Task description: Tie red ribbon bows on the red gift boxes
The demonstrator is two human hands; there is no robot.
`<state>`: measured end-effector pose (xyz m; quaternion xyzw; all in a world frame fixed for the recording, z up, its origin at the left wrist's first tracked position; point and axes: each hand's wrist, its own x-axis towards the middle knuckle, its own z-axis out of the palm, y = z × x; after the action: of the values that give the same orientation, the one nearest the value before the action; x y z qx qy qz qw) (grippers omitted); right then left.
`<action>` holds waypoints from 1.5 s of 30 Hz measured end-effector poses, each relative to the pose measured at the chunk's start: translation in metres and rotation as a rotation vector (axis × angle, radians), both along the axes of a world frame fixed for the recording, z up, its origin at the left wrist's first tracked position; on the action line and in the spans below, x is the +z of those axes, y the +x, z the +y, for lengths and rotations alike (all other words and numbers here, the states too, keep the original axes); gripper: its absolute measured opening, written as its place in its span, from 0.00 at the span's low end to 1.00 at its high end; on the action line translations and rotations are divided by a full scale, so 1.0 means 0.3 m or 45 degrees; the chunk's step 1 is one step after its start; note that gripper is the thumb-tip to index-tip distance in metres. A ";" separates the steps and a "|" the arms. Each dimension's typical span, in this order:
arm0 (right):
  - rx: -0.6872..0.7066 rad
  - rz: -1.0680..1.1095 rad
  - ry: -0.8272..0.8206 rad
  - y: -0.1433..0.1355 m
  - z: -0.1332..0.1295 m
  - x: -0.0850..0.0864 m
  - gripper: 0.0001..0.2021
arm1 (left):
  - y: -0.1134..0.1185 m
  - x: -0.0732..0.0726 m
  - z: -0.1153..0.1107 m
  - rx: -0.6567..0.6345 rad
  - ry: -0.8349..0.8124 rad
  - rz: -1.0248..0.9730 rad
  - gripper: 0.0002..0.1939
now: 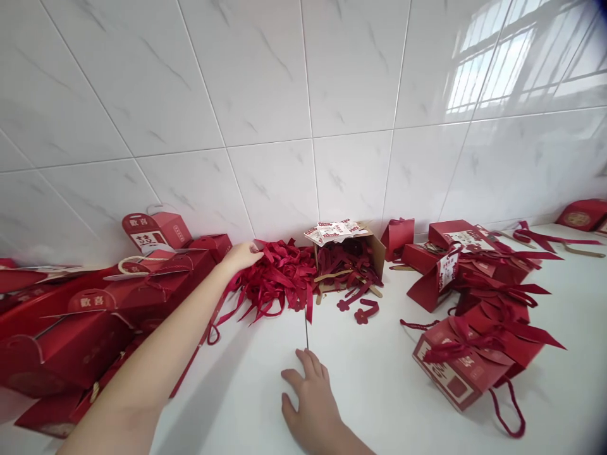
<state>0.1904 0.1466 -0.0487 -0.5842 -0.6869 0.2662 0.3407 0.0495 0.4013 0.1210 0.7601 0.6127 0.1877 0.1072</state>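
My left hand is stretched out to the left end of a heap of red ribbons by the wall. Its fingers are pinched together on a ribbon there, and the fingertips are partly lost among the loops. Over the white table my right hand is open, fingers apart, with nothing in it. Beside the heap, an open cardboard box lies on its side, dark red flower-ended strips spilling from its mouth. Printed cards lie on top of the box.
At left, several red gift boxes are piled in and around a red container. On the right stand more red boxes with ribbon bows and cord handles. A loose flower strip lies on the white table. A tiled wall rises behind.
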 end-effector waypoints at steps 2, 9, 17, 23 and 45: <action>0.007 -0.012 0.003 -0.002 -0.001 -0.003 0.15 | 0.016 -0.061 -0.061 -0.123 0.130 0.027 0.14; -0.004 -0.033 0.020 -0.009 0.009 -0.022 0.14 | 0.000 -0.438 -0.229 -0.160 0.399 0.066 0.06; -0.020 -0.067 0.061 -0.009 0.004 -0.015 0.15 | -0.054 -0.520 -0.320 0.089 0.507 0.066 0.13; -0.087 0.318 0.126 0.019 0.019 -0.006 0.12 | -0.024 -0.536 -0.540 0.274 0.416 0.089 0.18; -0.267 -0.455 -0.281 0.022 -0.249 0.122 0.15 | -0.074 -0.498 -1.427 -0.453 0.022 -0.030 0.09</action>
<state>0.1969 0.0720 -0.0121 -0.7238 -0.6385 0.1955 0.1735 0.0273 -0.0267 -0.0284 0.8552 0.4656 0.1800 0.1392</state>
